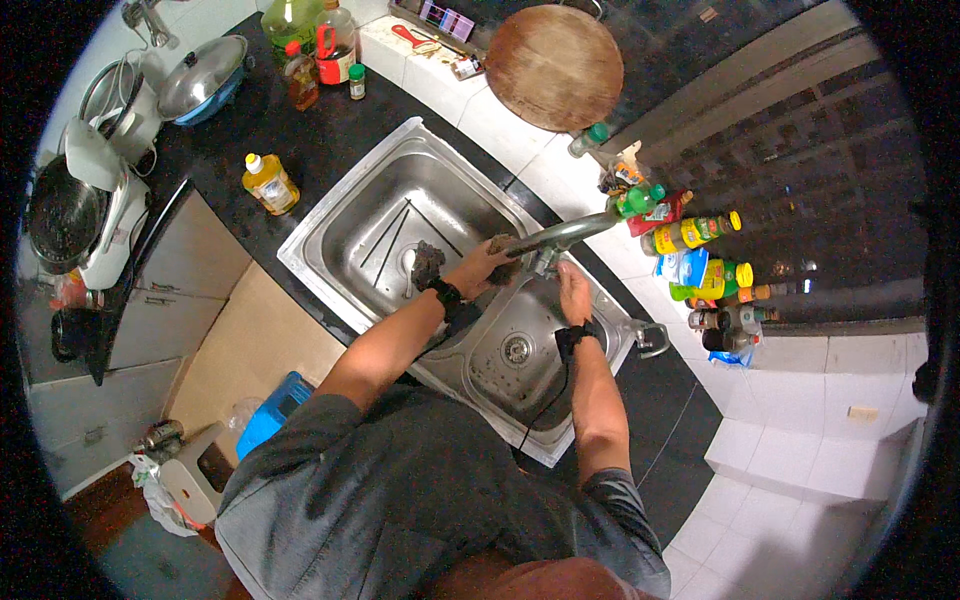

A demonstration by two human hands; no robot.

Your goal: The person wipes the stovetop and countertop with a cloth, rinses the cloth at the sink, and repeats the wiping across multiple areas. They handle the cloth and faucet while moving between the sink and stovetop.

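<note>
My left hand (pixel 480 271) is over the divider between the two basins, beneath the faucet spout (pixel 566 231). Brown, rough material, apparently a scrubbing pad (pixel 501 244), shows on both sides of its fingers. At the base of the tap, my right hand (pixel 574 294) has its fingertips beside the tap body (pixel 546 259); whether they grip it is unclear. In the larger steel basin (pixel 367 176) lie a white spoon (pixel 409 271), several dark chopsticks (pixel 395 234) and a dark, crumpled clump (pixel 428 262). Dark specks dot the smaller basin (pixel 499 390) around its drain (pixel 516 349).
A yellow dish soap bottle (pixel 271 185) stands on the black counter (pixel 225 161) left of the sink. Sauce bottles (pixel 335 49) and a lidded pan (pixel 204 75) are farther back. A round wooden board (pixel 555 67) leans by the window ledge, where several jars (pixel 686 234) stand.
</note>
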